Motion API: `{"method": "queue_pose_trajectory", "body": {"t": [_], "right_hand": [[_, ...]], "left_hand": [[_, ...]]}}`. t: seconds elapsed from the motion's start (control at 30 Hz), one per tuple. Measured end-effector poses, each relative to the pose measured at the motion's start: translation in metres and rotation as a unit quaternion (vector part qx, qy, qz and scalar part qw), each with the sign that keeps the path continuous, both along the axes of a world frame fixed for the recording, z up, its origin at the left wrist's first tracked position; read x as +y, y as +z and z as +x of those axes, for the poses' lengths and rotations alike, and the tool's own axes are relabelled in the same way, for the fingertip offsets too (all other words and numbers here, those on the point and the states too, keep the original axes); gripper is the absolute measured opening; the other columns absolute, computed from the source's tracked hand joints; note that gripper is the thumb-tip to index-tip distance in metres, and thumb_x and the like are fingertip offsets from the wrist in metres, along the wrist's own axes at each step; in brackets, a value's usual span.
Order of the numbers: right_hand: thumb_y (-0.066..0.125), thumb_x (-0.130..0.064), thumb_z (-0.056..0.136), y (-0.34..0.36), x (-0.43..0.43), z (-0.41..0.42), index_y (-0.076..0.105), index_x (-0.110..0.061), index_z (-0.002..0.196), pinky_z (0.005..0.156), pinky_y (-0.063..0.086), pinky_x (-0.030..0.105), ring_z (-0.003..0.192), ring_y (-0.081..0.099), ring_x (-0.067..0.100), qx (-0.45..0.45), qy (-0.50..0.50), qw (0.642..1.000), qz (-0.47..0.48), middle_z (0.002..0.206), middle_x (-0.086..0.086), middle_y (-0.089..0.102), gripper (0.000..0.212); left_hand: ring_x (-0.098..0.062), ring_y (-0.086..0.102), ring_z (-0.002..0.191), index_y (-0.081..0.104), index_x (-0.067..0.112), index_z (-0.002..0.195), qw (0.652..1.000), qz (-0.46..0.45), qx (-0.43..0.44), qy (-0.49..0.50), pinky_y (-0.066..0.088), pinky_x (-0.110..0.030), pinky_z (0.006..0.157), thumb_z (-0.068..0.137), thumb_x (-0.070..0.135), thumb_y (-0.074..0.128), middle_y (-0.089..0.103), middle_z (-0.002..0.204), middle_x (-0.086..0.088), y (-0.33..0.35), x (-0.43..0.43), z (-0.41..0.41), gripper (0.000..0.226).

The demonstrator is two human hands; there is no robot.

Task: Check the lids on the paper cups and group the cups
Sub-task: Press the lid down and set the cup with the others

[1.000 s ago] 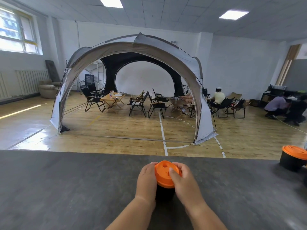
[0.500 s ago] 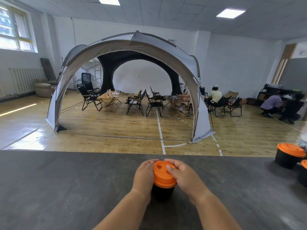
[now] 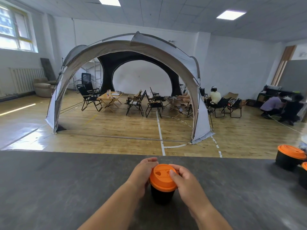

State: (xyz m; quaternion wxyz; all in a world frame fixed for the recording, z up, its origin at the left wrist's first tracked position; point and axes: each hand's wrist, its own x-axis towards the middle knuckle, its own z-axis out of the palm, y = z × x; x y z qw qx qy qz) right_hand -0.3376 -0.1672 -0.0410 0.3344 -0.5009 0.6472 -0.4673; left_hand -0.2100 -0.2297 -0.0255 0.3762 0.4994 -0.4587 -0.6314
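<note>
A black paper cup with an orange lid stands on the dark grey table near its front middle. My left hand curls round the lid's left rim. My right hand grips the lid's right rim, thumb lying on top of the lid. At the table's right edge stands a second black cup with an orange lid, and a third cup beside it is cut off by the frame.
The table's far edge runs across the view just beyond my hands. Past it lie a wooden floor, a large arched tent with folding chairs, and several people at the right.
Both hands have kept their hold on the lid. The view has shifted a little, so the cups at the right appear further into the frame.
</note>
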Motion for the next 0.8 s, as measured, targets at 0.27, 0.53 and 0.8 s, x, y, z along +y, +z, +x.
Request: {"method": "queue_pose_trajectory", "body": {"t": [0.27,0.53,0.8], "right_hand": [[0.039,-0.036,0.104,0.006,-0.003,-0.004,0.056,-0.035,0.13,0.087,0.042,0.019,0.116,0.051,0.009,0.031,-0.006,0.999,0.007,0.123,-0.01,0.055,0.031],[0.053,-0.042,0.095,-0.009,0.015,0.014,0.048,-0.028,0.119,0.086,0.047,0.026,0.104,0.054,0.009,0.018,-0.106,0.993,-0.055,0.116,-0.006,0.054,0.028],[0.048,-0.029,0.101,0.004,0.009,0.001,0.052,-0.03,0.124,0.083,0.043,0.018,0.108,0.053,0.007,0.034,-0.062,0.997,-0.023,0.12,-0.008,0.056,0.023]], "left_hand": [[-0.019,0.065,0.077,0.063,0.023,0.108,1.0,-0.023,0.005,0.018,0.054,-0.031,0.074,0.099,0.022,0.049,0.073,0.092,-0.009,-0.009,0.007,-0.006,0.018],[-0.023,0.059,0.092,0.052,0.031,0.109,0.99,-0.065,0.048,0.113,0.051,-0.038,0.083,0.1,0.016,0.039,0.058,0.103,-0.005,-0.014,0.035,-0.016,0.022],[-0.019,0.061,0.091,0.061,0.023,0.105,0.996,-0.037,0.032,0.073,0.049,-0.028,0.074,0.1,0.026,0.048,0.065,0.099,-0.003,-0.009,0.025,-0.011,0.014]]}}
